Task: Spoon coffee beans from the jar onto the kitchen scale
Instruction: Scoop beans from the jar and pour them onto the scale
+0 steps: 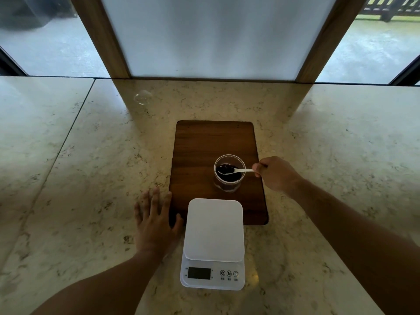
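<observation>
The right hand (276, 173) pinches the far end of a small white plastic spoon (236, 170) between thumb and fingers, with the bowl of the spoon dipped inside the clear round plastic jar (229, 172) and loaded with dark coffee beans (228, 172). The left hand (154, 221) lies flat on the pale marble-patterned countertop (91, 178), fingers spread and holding nothing, its thumb at the near left corner of the dark wooden cutting board (204, 142) on which the jar stands. Just in front of the jar, overlapping the board's near edge, sits the white square digital kitchen scale (213, 230); its platform is bare, with no beans on it, and its display looks dark or unreadable. By that showing, the task is at its first scoop: the spoon is filled but not yet lifted out, and carrying the beans across to the platform and tipping them remains.
</observation>
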